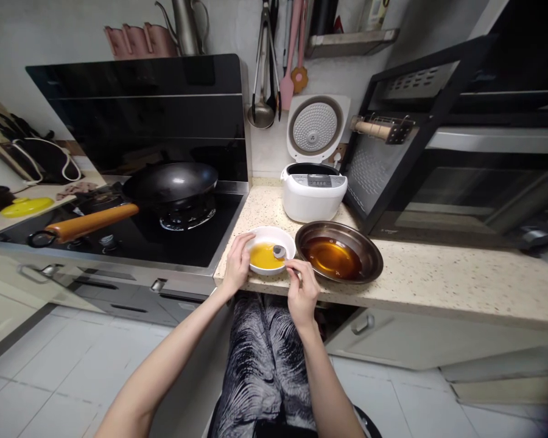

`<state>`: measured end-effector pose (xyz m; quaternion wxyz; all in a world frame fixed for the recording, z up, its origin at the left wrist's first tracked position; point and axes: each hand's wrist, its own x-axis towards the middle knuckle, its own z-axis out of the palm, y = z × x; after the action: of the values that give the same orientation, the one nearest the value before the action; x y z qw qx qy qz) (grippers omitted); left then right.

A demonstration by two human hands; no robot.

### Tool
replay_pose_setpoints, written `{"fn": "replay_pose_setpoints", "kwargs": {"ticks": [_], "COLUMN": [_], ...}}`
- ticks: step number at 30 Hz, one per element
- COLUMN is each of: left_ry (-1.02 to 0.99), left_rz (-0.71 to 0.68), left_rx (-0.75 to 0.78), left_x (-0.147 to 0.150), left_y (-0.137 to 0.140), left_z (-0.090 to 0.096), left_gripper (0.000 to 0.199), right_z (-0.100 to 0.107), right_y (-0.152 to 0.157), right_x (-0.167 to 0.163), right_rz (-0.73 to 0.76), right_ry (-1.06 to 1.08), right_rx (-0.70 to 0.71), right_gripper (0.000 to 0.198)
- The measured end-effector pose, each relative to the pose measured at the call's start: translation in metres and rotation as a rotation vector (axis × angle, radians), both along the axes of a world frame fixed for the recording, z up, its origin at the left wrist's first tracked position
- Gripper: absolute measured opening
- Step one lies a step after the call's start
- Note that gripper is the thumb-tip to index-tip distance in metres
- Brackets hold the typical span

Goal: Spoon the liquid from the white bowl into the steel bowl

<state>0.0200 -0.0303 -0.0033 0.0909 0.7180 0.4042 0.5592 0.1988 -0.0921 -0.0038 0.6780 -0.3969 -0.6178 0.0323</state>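
A white bowl (288,238) with yellow liquid (263,258) in it stands near the counter's front edge. My left hand (238,263) is closed on the bowl's left rim. Between the thumb and fingers of my right hand (303,289) is the thin handle of a small metal spoon (279,251), whose head sits over the yellow liquid at the bowl's right side. I cannot tell how deep the spoon dips. Just right of the bowl is a dark metal basin (375,258) holding amber-brown liquid (331,257).
Behind the bowls stands a white rice cooker (314,198), lid raised. On the stove at left sits a black wok (173,181), its wooden handle (94,222) pointing toward the front. A ladle (261,114) and other utensils hang on the wall. A black rack (369,152) holds an oven (484,188) at right.
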Motion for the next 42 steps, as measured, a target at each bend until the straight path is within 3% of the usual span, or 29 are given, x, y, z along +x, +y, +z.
{"fn": "replay_pose_setpoints", "kwargs": {"ticks": [7,16,42], "left_ry": [0.006,-0.003,0.012], "left_rz": [0.008,-0.003,0.011], "left_rx": [-0.013,-0.006,-0.02], "left_x": [0.0,0.0,0.0], "left_y": [0.0,-0.002,-0.001], "left_z": [0.001,0.002,0.001], "left_gripper": [0.054,0.049,0.054], "right_z": [-0.001,-0.01,-0.009], "right_y": [0.004,0.003,-0.003], "right_x": [-0.003,-0.01,-0.006], "right_rz": [0.039,0.126,0.042], "right_ry": [0.032,0.316,0.356], "right_rx": [-0.075,-0.236,-0.033], "right_gripper": [0.018,0.019,0.012]}}
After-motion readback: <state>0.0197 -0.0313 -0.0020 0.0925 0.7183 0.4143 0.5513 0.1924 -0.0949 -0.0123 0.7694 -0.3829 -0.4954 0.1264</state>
